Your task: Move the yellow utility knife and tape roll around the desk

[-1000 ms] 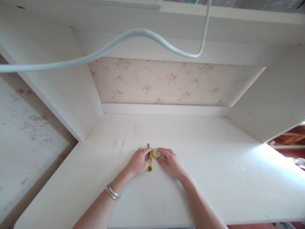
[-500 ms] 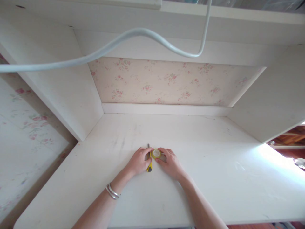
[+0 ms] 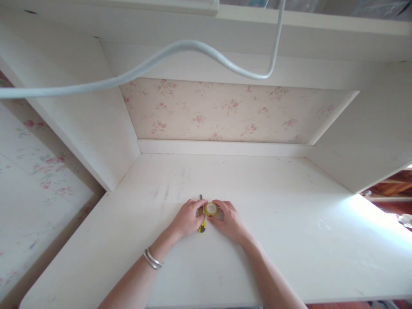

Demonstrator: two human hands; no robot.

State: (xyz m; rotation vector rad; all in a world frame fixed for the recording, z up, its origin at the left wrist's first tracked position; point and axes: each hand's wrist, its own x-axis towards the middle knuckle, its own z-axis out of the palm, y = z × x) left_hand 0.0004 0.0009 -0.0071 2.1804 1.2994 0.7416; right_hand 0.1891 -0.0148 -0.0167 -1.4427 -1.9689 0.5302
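Observation:
Both my hands rest close together on the white desk top (image 3: pixel 273 223). My left hand (image 3: pixel 186 219) has its fingers curled against a yellow and black utility knife (image 3: pixel 201 223) that lies on the desk pointing away from me. My right hand (image 3: pixel 228 221) pinches a small round yellow roll with a pale centre (image 3: pixel 211 209), probably tape, held right beside the knife. Silver bangles (image 3: pixel 152 259) sit on my left wrist.
A white cable (image 3: pixel 180 47) loops across the upper view in front of the shelf above. White side panels (image 3: pixel 90 128) box in the desk recess. Floral wallpaper (image 3: pixel 225 109) covers the back wall. A bright patch of light falls on the desk's right side.
Almost nothing differs; my hands stay on the knife and the yellow roll, with only a slight shift of the fingers.

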